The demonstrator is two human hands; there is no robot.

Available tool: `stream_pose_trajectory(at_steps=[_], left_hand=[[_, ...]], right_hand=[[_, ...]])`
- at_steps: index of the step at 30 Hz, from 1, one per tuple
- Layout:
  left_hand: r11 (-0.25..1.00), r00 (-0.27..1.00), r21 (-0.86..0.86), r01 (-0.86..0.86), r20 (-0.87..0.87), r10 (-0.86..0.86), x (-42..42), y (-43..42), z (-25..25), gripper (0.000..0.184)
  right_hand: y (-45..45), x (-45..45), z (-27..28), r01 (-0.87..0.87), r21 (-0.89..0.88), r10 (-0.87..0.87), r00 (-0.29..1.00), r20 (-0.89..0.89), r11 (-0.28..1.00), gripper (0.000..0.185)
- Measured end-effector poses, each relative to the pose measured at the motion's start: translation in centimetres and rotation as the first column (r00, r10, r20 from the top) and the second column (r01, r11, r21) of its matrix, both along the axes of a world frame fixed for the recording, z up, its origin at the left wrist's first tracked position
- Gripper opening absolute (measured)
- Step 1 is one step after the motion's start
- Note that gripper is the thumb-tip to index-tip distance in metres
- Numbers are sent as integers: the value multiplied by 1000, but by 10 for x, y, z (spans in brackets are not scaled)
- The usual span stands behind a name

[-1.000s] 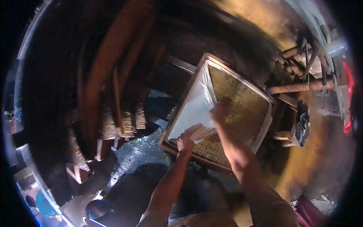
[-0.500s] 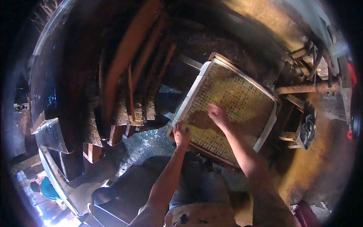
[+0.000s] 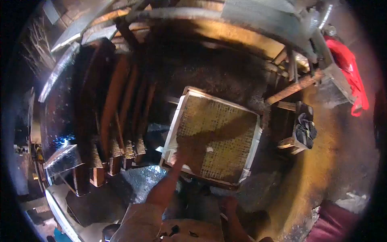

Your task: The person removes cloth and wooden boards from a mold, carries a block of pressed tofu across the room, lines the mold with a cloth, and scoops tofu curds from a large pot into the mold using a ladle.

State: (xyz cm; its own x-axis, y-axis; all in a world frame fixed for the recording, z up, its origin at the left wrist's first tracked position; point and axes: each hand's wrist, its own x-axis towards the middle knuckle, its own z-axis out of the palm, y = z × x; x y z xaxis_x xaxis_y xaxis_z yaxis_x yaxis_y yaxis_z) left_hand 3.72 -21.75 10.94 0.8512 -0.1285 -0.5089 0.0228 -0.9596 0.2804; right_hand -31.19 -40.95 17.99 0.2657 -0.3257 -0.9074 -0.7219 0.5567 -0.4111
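A square wooden-framed tray [image 3: 254, 139] with white cloth along its edges holds a yellowish-brown layer [image 3: 229, 157] scored into small squares. My left hand [image 3: 186, 151] is over the near-left part of it, in shadow, and its fingers are hard to make out. White cloth [image 3: 171, 153] shows beside that hand. A small pale spot [image 3: 209, 149] lies on the scored layer to its right. My right hand [image 3: 229, 205] is down by my body, away from the tray. Its fingers look curled, but what they hold, if anything, is unclear.
Several upright dark wooden boards [image 3: 115, 105] stand at the left, with blocky ends. On the right, a low wooden stool [image 3: 288, 142] carries a dark cloth [image 3: 305, 131]. A wooden pole [image 3: 296, 86] and red cloth [image 3: 346, 68] are farther back. Maroon fabric [image 3: 334, 224] lies at lower right.
My right hand has left the scored layer and come back toward my body. My left hand has moved from the tray's corner to over its near-left part. The view has shifted.
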Motion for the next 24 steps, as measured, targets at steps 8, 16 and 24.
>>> stream_pose_trajectory(at_steps=[8,16,24], left_hand=[[595,972,-782,188,63,-225,85,-176,321,26],[192,862,-842,504,477,-174,99,42,629,44],[696,546,-539,474,800,247,19,375,799,41]], right_hand=[[-66,-20,44,446,-74,-386,836,390,892,21],[-45,129,310,-121,581,-566,138,813,805,39],[172,309,476,-72,-8,24,215,976,997,38]])
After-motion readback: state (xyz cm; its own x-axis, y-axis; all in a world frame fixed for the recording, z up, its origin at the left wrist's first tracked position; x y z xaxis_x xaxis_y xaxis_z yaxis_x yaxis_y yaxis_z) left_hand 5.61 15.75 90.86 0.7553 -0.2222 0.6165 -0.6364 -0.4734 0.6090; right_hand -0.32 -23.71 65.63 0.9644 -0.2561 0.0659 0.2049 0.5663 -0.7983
